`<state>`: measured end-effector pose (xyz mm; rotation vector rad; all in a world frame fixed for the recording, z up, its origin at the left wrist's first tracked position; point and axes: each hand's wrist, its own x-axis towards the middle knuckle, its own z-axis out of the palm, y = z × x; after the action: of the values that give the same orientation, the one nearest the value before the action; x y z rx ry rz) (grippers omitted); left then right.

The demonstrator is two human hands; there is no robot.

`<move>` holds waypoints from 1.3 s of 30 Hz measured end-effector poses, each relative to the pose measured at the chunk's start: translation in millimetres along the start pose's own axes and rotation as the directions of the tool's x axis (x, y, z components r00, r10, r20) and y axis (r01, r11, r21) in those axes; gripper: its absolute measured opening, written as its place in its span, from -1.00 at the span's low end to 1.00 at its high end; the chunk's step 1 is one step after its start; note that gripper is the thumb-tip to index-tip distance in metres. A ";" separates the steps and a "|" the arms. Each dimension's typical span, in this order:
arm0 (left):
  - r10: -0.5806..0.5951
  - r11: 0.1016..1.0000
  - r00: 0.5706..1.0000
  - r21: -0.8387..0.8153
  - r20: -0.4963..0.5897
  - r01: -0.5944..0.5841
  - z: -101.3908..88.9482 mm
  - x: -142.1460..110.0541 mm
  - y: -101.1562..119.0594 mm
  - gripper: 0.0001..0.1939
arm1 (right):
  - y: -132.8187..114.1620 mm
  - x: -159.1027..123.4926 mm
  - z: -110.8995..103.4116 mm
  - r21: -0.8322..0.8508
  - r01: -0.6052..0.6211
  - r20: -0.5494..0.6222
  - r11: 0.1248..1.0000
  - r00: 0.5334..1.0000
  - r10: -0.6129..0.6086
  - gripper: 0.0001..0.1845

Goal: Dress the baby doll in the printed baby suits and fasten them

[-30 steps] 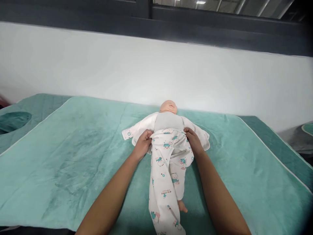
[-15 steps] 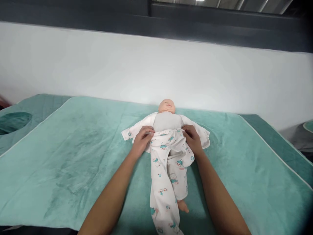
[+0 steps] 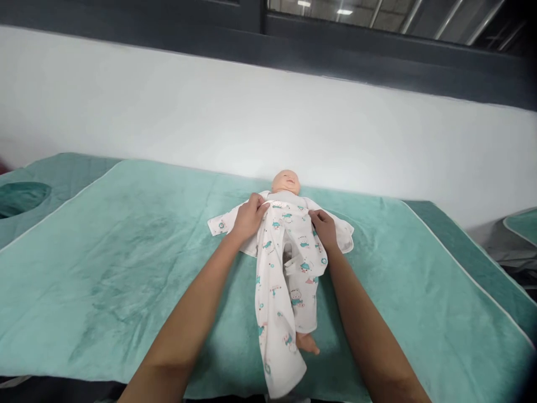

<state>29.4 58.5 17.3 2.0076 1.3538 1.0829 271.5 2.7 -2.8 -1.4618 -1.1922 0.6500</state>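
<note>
A baby doll (image 3: 286,181) lies on its back, its head toward the wall. White printed baby pants (image 3: 272,280) cover its lower body, the waistband now up at the chest. My left hand (image 3: 250,216) pinches the waistband at its left corner, and my right hand (image 3: 324,228) grips the right side slightly lower. One bare foot (image 3: 307,343) sticks out of the right pant leg; the left leg lies long, and no foot shows there. Under the pants is a white long-sleeved top (image 3: 229,221) with its sleeves spread to both sides.
A teal cloth (image 3: 138,268) covers the table under the doll. Behind it rises a white wall (image 3: 188,117) with a dark window frame (image 3: 168,39) above. A dark round opening or hollow (image 3: 25,198) shows in the cloth at far left.
Both hands have drawn the waistband up from the doll's belly to its chest, the left hand farther. The pant legs have shifted up with it, and more of the foot shows.
</note>
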 end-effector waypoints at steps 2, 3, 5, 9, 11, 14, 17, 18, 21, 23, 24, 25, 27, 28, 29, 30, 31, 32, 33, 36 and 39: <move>-0.026 1.000 0.999 0.012 -0.024 0.026 7.6 9.1 3.1 -0.85 | 1.8 4.1 2.2 0.041 -0.070 -0.005 0.997 0.998 0.070 -0.58; -0.044 0.999 0.998 -0.010 -0.048 0.043 11.4 10.4 3.6 -0.84 | 3.2 5.3 2.9 0.054 -0.093 0.002 0.994 0.996 0.093 -0.57; -0.078 0.995 0.991 -0.073 -0.112 0.070 17.5 6.6 1.8 -0.82 | 6.7 5.2 4.2 0.081 -0.111 0.000 0.991 0.994 0.111 -0.57; -0.109 0.983 0.987 -0.160 -0.115 0.090 15.6 -13.1 -10.2 -0.81 | 14.3 -0.4 6.3 0.196 -0.068 -0.061 0.978 0.995 0.081 -0.64; -0.112 0.984 0.994 -0.140 -0.003 0.110 7.8 -21.4 -16.1 -0.83 | 15.6 -2.8 6.6 0.226 -0.056 -0.077 0.973 0.994 0.075 -0.65; -0.100 0.983 0.968 -0.130 0.232 0.132 -5.6 -28.0 -20.3 -0.77 | 13.3 -4.5 5.1 0.182 -0.061 -0.080 0.981 0.994 0.077 -0.64; -0.081 0.951 0.906 -0.239 0.415 0.194 -16.3 -29.1 -19.8 -0.70 | 9.0 -5.7 1.1 -0.005 0.014 -0.138 1.000 0.990 -0.015 -0.66; -0.078 0.932 0.884 -0.282 0.461 0.229 -18.8 -28.8 -19.4 -0.68 | 8.1 -5.8 -0.8 -0.093 0.035 -0.141 0.995 0.989 -0.048 -0.66; -0.073 0.859 0.827 -0.386 0.558 0.337 -21.5 -27.5 -18.7 -0.66 | 8.1 -4.7 -8.1 -0.288 0.030 -0.022 0.957 0.999 -0.038 -0.69; -0.082 0.826 0.819 -0.422 0.568 0.374 -19.5 -27.7 -18.4 -0.69 | 9.7 -3.1 -13.6 -0.270 0.011 0.121 0.963 0.992 0.023 -0.74; -0.085 0.814 0.826 -0.439 0.558 0.380 -17.7 -28.2 -18.0 -0.72 | 10.5 -2.5 -16.3 -0.210 0.002 0.189 0.978 0.981 0.039 -0.77; -0.088 0.805 0.835 -0.455 0.543 0.381 -15.5 -29.1 -17.5 -0.75 | 11.0 -2.2 -18.7 -0.123 -0.019 0.253 0.992 0.966 0.049 -0.79; -0.096 0.783 0.854 -0.491 0.512 0.382 -10.9 -31.6 -16.1 -0.77 | 11.3 -2.8 -22.7 0.078 -0.100 0.355 0.992 0.932 0.066 -0.80; -0.103 0.768 0.861 -0.510 0.498 0.387 -8.7 -32.9 -15.5 -0.77 | 11.1 -3.6 -24.1 0.165 -0.150 0.389 0.975 0.918 0.075 -0.78; -0.115 0.754 0.868 -0.527 0.483 0.393 -6.7 -34.2 -15.1 -0.77 | 10.7 -4.7 -25.1 0.237 -0.198 0.411 0.951 0.907 0.087 -0.76; -0.129 0.741 0.875 -0.541 0.466 0.397 -4.7 -35.2 -14.9 -0.77 | 10.3 -5.8 -25.7 0.291 -0.241 0.430 0.926 0.898 0.098 -0.74; -0.145 0.731 0.883 -0.553 0.447 0.400 -2.7 -36.0 -15.0 -0.78 | 10.0 -7.0 -25.8 0.331 -0.275 0.444 0.903 0.889 0.108 -0.72; -0.160 0.720 0.889 -0.565 0.429 0.402 -0.4 -36.4 -15.4 -0.78 | 9.6 -8.1 -25.3 0.359 -0.301 0.455 0.883 0.883 0.116 -0.72; -0.172 0.707 0.897 -0.583 0.408 0.401 2.2 -36.5 -16.0 -0.78 | 9.2 -9.0 -24.3 0.377 -0.321 0.459 0.869 0.879 0.126 -0.71; -0.206 0.639 0.922 -0.669 0.326 0.380 12.3 -35.4 -17.5 -0.77 | 6.6 -11.0 -17.9 0.405 -0.349 0.407 0.845 0.896 0.176 -0.69; -0.283 0.568 0.931 -0.742 0.230 0.356 22.7 -34.2 -16.5 -0.74 | 2.2 -11.4 -8.5 0.426 -0.314 0.286 0.849 0.936 0.203 -0.68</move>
<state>32.5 34.4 -19.6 1.0879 0.8981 1.1204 275.7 -10.9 -5.0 -1.1591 -0.9233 1.2353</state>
